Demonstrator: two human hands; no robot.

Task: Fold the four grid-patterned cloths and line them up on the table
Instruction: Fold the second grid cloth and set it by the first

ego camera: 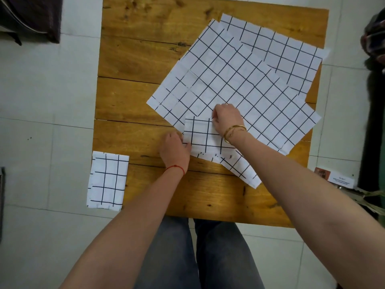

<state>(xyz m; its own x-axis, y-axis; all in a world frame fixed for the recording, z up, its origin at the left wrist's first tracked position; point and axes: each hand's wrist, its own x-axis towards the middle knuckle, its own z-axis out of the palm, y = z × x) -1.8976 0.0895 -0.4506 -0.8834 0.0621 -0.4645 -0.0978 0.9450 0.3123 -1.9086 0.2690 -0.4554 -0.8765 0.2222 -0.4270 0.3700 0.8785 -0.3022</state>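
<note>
We see both hands on a small folded cloth at the desk's middle: the left hand pinches its left edge, while the right hand seems to grip its top right corner, fingers curled. Another folded cloth overhangs the near left corner; unfolded cloths lie overlapped beyond.

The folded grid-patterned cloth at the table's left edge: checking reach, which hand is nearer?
Left hand, just right of the folded grid-patterned cloth; right hand lies farther right.
</note>
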